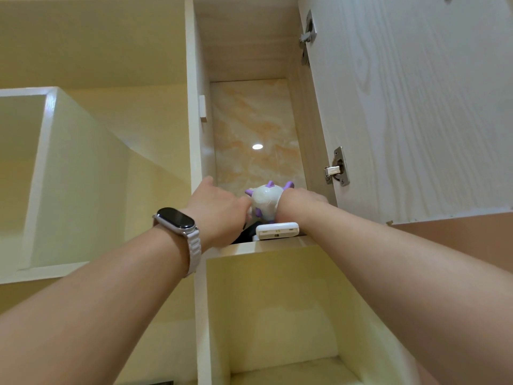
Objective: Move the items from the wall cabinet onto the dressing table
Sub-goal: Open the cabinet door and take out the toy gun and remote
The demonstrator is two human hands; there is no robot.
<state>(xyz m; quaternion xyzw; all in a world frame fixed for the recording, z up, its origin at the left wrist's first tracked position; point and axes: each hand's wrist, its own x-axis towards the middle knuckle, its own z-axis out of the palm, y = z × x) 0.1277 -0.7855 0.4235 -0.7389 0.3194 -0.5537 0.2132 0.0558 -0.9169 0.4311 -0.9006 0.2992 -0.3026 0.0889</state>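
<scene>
Obs.: both arms are raised into the open compartment of the wall cabinet, door swung out. Landmark is the front lip of the shelf. The task's thing in hand is a white round toy with purple spikes, which stands just behind the lip and above it, set back in the compartment. It is roughly ball-shaped with no clear long axis, so the spikes are the only thing that could snag. The left hand, with a smartwatch at the wrist, is over the lip on the toy's left. Its thumb is lifted clear and its fingers bend onto the toy's left flank. The right hand is over the lip on the toy's right, wrist against the toy. Its fingers run behind and cannot be seen, so I cannot tell whether they are spread or gripping. The toy sits between the two hands, about equally near each. A white flat device lies right on the lip, long side along it, directly under the toy. Something dark is beside it beneath the left hand, unidentified. Judgement: the coming move is a two-handed draw of the toy toward the lip and down. It must rise over the flat device first or it may drag the device off the lip. The dressing table is not in view.
</scene>
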